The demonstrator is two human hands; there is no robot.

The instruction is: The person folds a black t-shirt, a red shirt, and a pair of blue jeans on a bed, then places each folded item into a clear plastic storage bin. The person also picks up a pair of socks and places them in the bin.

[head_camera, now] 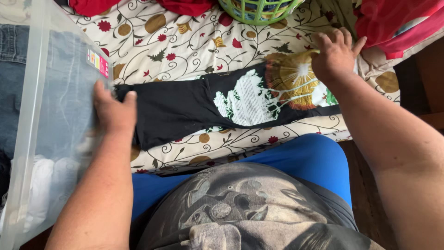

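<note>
A black T-shirt [185, 109] with a white, orange and green print lies folded into a long strip across a floral bedsheet [185, 46]. My left hand [113, 111] pinches its left end, right beside the wall of a clear plastic bin [51, 115]. My right hand [335, 55] presses down on the shirt's right end, over the orange part of the print, with fingers spread.
The clear bin at the left holds jeans and white cloth. A green laundry basket [259, 11] stands at the top centre. Red clothes [393, 23] lie at the top right and red cloth [92, 5] at the top left. My blue-clad legs are below the bed edge.
</note>
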